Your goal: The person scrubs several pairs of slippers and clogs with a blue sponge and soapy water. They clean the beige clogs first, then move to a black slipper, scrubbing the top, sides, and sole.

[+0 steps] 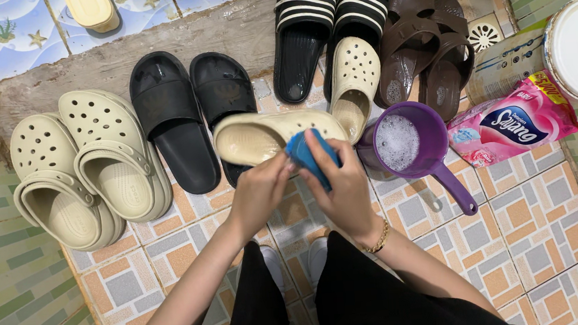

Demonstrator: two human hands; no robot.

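Two hands work over the tiled floor (pixel 549 231): the left hand (pixel 258 192) grips a cream clog (pixel 266 135) by its side, while the right hand (pixel 343 189) is closed around a blue brush (pixel 309 154) pressed against the clog. Just right stands a purple scoop (pixel 414 142) of suds; more clogs (pixel 84 175) lie near the floor's left edge.

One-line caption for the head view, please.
Left hand steadies a cream clog while the right hand presses a blue sponge to it, beside a purple scoop of suds.
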